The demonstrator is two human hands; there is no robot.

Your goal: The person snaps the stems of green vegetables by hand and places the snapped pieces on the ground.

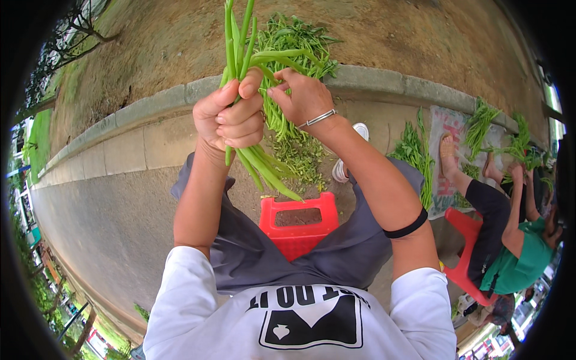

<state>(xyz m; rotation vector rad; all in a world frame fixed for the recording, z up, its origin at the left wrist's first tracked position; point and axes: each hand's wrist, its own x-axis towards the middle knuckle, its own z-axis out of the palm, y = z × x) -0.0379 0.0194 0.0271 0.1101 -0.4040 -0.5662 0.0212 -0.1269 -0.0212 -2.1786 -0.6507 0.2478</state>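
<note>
Fingers (240,117) of the left hand (233,114) are curled tight around a bunch of green stalks (264,168), with the thumb pressed along the upper side. With 12 o'clock at the top of the view, the bunch's long axis runs from 12 above the fist, where the tips go out of sight, down to 5 below it, where loose ends fan out over the ground.

What matters most is the gap at the top of the fist: a few stalks there bend away toward 2 and 3 o'clock, straight at the right hand (305,99). That hand lies at 2 o'clock from the fist, just beside it, its fingertips bunched together next to a bent stalk; whether they pinch it, I cannot tell. The left hand is the nearer one to the bunch as a whole, the right to its bent stalks.

Beyond both hands, at 1 o'clock from the fist, a heap of leafy greens (294,39) lies across the kerb (384,81). Toward 5 o'clock sits a red stool (300,233).
</note>
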